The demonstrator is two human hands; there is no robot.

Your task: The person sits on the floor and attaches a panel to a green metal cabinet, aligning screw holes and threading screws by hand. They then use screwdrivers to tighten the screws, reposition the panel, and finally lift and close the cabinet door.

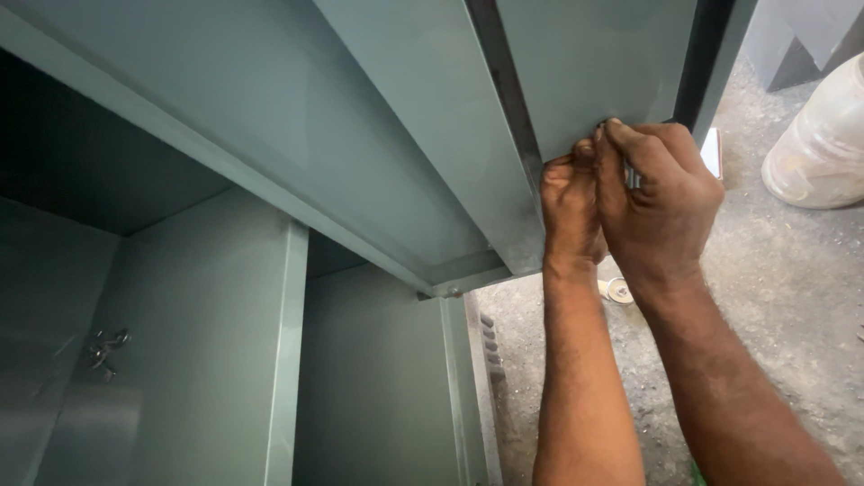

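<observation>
A grey-green metal cabinet (207, 297) fills the left and top of the head view, its door panel (594, 63) hanging open at the upper right. Both my hands are pressed together at the door's lower edge. My left hand (569, 211) is curled against the dark edge strip (508, 99) of the door. My right hand (661, 193) is closed around a small metal part (632, 176) that barely shows between my fingers. What the part is cannot be told.
A metal latch (106, 346) sits on the inner cabinet wall at left. The floor (792, 288) is rough grey concrete. A pale plastic container (823, 144) stands at right, and a small round cap (619, 290) lies on the floor under my wrists.
</observation>
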